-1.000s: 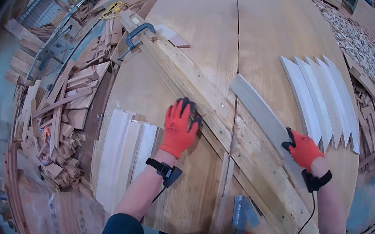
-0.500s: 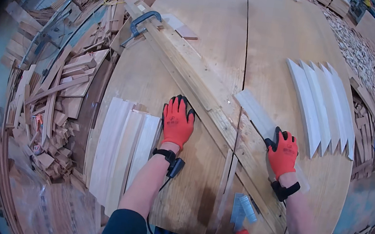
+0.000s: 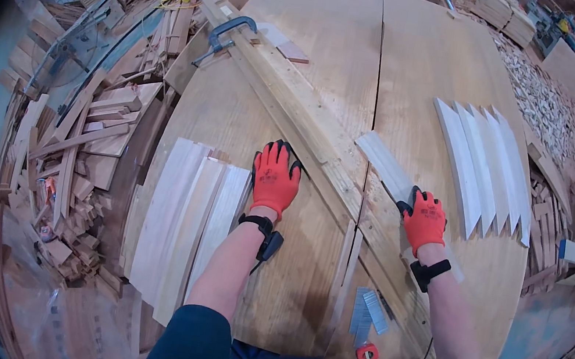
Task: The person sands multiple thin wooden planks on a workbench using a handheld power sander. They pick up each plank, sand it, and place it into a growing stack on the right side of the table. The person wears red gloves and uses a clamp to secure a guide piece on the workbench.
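Note:
My left hand (image 3: 275, 179), in a red glove with black fingertips, lies flat with fingers stretched out. It rests on the tabletop between a row of pale boards (image 3: 180, 223) and a long wooden beam (image 3: 308, 138) that crosses the table diagonally. On the beam's right side, my right hand (image 3: 424, 222), gloved alike, has its thumb and bent fingers on a pale narrow board (image 3: 385, 166). That board lies along the beam, and part of it is hidden under the hand. A blue C-clamp (image 3: 230, 28) grips the beam's far left end.
Several pointed pale boards (image 3: 478, 171) lie side by side at the right. Nail strips (image 3: 373, 311) and a red tape measure (image 3: 367, 353) sit near the front edge. A small offcut (image 3: 288, 47) lies by the clamp. Scrap wood (image 3: 73, 222) is heaped left of the table.
My right hand has shifted slightly to the left and away from me, its fingers still on the narrow board. My left hand stays flat in about the same place. The view has shifted a little.

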The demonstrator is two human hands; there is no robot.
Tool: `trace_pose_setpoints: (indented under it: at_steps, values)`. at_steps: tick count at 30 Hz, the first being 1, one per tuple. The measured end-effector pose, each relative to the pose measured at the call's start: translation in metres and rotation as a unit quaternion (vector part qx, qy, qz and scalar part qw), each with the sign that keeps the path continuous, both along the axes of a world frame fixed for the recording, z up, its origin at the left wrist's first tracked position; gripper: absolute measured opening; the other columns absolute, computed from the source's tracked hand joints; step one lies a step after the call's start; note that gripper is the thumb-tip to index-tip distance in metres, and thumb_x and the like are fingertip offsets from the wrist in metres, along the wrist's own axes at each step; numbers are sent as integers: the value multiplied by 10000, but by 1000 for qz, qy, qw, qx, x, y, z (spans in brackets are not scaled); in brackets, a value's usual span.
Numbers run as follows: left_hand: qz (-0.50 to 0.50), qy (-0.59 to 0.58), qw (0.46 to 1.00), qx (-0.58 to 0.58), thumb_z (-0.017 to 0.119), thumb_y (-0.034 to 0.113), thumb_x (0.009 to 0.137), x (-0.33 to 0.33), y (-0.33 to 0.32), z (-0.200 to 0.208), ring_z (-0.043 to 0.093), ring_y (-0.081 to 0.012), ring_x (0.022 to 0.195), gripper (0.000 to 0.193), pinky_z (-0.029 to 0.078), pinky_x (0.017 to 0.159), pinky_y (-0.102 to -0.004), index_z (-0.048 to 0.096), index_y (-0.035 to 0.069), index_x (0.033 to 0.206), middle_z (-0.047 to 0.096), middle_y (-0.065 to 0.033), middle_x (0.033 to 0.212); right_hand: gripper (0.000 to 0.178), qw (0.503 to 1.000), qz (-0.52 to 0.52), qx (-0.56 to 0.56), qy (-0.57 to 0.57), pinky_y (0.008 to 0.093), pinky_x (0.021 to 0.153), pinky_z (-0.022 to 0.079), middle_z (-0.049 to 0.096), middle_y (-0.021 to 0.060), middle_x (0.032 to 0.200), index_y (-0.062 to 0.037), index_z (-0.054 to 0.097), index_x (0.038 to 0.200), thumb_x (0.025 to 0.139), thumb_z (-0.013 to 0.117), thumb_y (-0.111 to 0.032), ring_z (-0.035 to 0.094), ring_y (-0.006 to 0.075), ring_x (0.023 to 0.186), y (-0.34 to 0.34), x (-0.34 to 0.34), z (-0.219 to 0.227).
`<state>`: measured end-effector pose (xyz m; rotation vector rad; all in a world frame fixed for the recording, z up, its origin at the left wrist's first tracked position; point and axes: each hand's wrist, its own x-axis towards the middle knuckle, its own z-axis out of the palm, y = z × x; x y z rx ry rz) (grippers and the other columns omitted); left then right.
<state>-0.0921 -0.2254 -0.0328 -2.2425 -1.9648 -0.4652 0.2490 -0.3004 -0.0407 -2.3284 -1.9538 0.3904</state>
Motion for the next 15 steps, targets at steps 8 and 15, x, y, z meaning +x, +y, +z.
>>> trace_pose_setpoints:
  at_steps: [8, 15]
  values:
    - [-15, -9, 1000, 0, 573, 319, 947, 0, 4, -8, 360, -388, 1420, 592, 219, 1201, -521, 473, -19, 1422, 460, -211, 1492, 581, 998, -45, 52, -10, 459, 987, 480, 569, 114, 1375, -112, 561, 1391, 874, 725, -321, 551, 338, 1224, -13, -12, -26]
    - [-23, -1, 999, 43, 571, 328, 949, -8, 6, -28, 365, -383, 1417, 594, 234, 1194, -526, 473, -18, 1421, 463, -220, 1486, 546, 998, -53, 32, 23, 455, 995, 485, 575, 97, 1367, -143, 582, 1380, 888, 708, -342, 551, 311, 1232, -10, -10, -36]
